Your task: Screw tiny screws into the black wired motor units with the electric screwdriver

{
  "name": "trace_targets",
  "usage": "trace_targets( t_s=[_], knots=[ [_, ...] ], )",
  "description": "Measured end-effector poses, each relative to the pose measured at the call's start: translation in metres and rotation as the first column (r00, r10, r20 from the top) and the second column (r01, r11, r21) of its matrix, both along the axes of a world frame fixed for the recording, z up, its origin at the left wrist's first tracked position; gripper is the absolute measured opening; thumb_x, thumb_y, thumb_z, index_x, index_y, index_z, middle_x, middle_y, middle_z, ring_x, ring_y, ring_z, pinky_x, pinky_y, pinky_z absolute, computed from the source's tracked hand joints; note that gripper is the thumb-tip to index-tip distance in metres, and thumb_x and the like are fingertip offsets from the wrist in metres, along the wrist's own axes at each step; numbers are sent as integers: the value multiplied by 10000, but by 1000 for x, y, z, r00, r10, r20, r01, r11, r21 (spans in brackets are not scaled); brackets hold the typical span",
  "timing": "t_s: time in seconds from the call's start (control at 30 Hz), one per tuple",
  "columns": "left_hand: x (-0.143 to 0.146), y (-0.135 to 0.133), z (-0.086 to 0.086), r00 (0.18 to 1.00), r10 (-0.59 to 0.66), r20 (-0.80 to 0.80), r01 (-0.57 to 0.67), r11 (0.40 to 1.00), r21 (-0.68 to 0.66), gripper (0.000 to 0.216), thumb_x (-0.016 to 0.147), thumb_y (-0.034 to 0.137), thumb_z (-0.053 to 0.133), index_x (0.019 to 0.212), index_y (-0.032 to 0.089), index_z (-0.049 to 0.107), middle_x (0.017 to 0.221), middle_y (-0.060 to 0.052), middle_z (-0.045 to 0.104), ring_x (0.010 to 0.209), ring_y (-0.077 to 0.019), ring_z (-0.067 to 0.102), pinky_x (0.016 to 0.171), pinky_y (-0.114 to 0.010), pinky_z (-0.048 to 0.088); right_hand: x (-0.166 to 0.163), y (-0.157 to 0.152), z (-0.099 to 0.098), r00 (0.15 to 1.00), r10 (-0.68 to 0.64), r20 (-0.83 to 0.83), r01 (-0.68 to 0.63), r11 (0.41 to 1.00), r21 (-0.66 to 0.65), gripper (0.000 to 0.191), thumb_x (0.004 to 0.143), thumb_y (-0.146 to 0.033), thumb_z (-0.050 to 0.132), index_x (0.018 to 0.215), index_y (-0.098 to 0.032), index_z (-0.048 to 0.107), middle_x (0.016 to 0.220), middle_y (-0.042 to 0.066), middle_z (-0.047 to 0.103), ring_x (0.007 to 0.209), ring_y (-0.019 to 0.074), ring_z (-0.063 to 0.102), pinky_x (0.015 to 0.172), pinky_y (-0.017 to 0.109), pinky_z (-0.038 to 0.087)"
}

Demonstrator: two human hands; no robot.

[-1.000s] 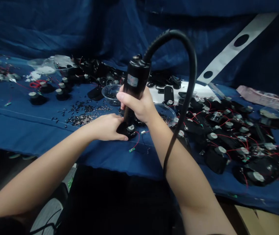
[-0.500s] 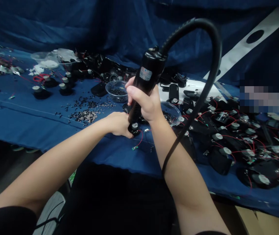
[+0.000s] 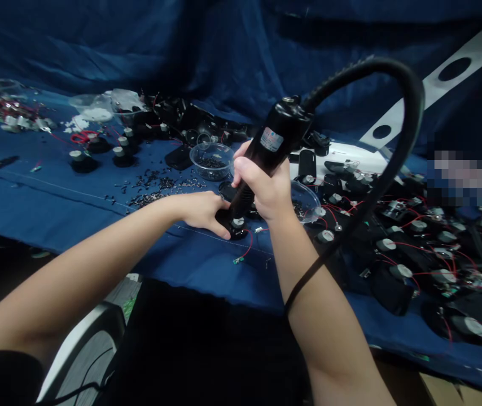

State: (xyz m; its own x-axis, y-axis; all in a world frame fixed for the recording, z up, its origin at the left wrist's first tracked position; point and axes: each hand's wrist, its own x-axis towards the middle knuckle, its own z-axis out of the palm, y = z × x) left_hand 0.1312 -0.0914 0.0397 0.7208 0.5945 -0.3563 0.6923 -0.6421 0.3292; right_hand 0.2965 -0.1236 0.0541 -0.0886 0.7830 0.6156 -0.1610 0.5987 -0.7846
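The right hand [image 3: 262,189] has its grip closed firmly around the barrel of a black corded electric screwdriver [image 3: 275,141], which tilts with its top leaning up and to the right. The tool's lower end comes down to a small black housing [image 3: 227,221] lying on a table [image 3: 55,208] covered in blue cloth. The left hand [image 3: 201,210] has its grip clamped over that housing, with its fingers [image 3: 219,225] curled around the housing's left side. The screwdriver's tip is hidden, so whether it touches the housing cannot be told. A silver disc [image 3: 237,223] sits on top of the housing, just beside the shaft. In front of the housing, a red wire [image 3: 249,245] curves down to a small green circuit board [image 3: 237,260], and the table's near edge runs a short way beyond that board. Left of the housing, loose small screws [image 3: 152,183] are strewn over the cloth. Behind it stands a clear plastic bowl [image 3: 211,160] holding dark screws, and to its right a second clear bowl [image 3: 304,200] is partly hidden by the right hand. Farther right, many similar black housings [image 3: 393,282] with silver discs and red wires crowd the table. A ribbed black cord [image 3: 412,101] arcs up from the screwdriver, then falls past the right forearm [image 3: 325,316].
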Motion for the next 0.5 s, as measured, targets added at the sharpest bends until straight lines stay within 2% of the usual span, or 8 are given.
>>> trace_targets(
  t_s=[0.07, 0.17, 0.3, 0.43, 0.5],
  knots=[
    [-3, 1, -4, 999, 25, 31, -25, 1000, -13, 661, 774, 721, 738, 1121, 159, 762, 920, -89, 766, 786, -250, 670, 705, -318, 473, -5, -1, 1, 999, -42, -25, 40, 997, -63, 242, 841, -423, 783, 850, -230, 637, 641, -69, 620, 626, 118, 638, 657, 292, 568],
    [-2, 0, -7, 998, 46, 42, -45, 999, -26, 651, 752, 689, 767, 1121, 152, 762, 955, -94, 765, 843, -257, 677, 751, -322, 488, -9, -2, 1, 997, -62, -48, 53, 986, -158, 275, 819, -429, 799, 827, -229, 611, 628, -73, 620, 611, 129, 689, 650, 296, 601],
    [0, -1, -5, 998, 56, 21, -56, 998, -15, 664, 745, 716, 767, 1091, 150, 764, 904, -88, 748, 822, -259, 673, 750, -330, 486, -6, -1, -2, 999, -19, -41, 13, 988, -154, 288, 879, -414, 748, 788, -234, 543, 578, -99, 581, 467, 79, 593, 519, 240, 517],
    [1, -2, -3, 999, 27, 27, -27, 1000, 2, 603, 767, 703, 757, 1011, 152, 745, 827, -69, 722, 740, -231, 647, 648, -308, 442, -2, 3, -6, 992, 89, -86, -102, 983, -155, 278, 878, -440, 764, 894, -241, 572, 593, -116, 589, 452, 70, 567, 497, 227, 498],
    [1, -2, -3, 999, 16, 34, -16, 1000, 8, 576, 772, 682, 761, 1001, 154, 733, 830, -65, 722, 741, -224, 647, 638, -299, 432, 0, 5, -7, 987, 129, -95, -142, 980, -142, 322, 867, -470, 786, 879, -243, 559, 591, -118, 588, 445, 71, 558, 500, 233, 500]
  ],
)
